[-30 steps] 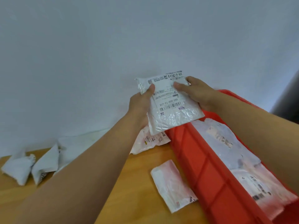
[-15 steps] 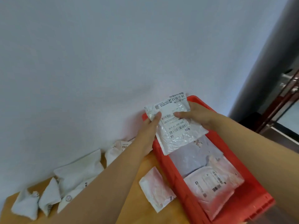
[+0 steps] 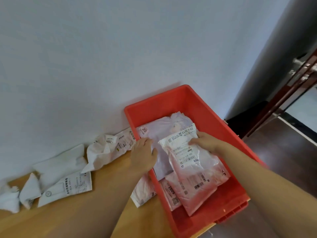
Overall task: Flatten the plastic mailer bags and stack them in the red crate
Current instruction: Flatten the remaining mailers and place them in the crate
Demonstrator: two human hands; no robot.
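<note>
The red crate [image 3: 214, 117] stands on the wooden table [image 3: 77, 219] against the wall, with several flattened mailer bags [image 3: 161, 133] inside. On top of them lies a white mailer with a barcode label [image 3: 187, 157]. My right hand [image 3: 204, 142] grips its upper right edge, fingers on the label side. My left hand [image 3: 143, 156] is off that mailer and hovers over the crate's left rim with loosely curled fingers, holding nothing that I can see.
Several crumpled white mailers [image 3: 103, 152] lie along the wall to the left of the crate, more of them [image 3: 65, 184] farther left. One flat bag [image 3: 142, 193] lies on the table by the crate's left wall. A dark floor and door frame [image 3: 291, 100] are on the right.
Both hands have lowered the labelled mailer from above the crate's rim down onto the stack inside. My left hand has let go of it; my right hand still holds it.
</note>
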